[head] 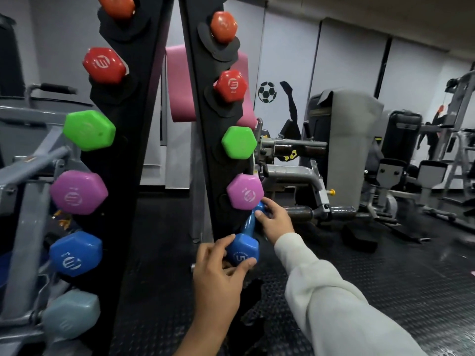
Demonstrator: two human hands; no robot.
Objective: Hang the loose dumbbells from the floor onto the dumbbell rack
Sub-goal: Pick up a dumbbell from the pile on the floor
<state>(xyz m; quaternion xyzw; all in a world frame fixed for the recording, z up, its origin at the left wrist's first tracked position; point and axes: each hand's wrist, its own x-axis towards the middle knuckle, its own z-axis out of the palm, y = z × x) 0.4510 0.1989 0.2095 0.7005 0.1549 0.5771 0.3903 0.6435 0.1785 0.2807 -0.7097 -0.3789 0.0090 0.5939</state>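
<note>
you had the glossy blue hex-ended dumbbell [243, 249] up against the right upright of the tall black dumbbell rack [203, 140], just below the purple hex dumbbell [245, 191] hanging there. your left hand [218, 273] wrapped its fingers [246, 263] round the near head, the one marked 5. your right hand [273, 219], in a pale grey sleeve [334, 291], gripped the far end by the handle. the dumbbell sat tilted, near head lower, clear of the dark studded rubber floor [372, 273]. whether it was seated in a cradle, you couldn't tell.
</note>
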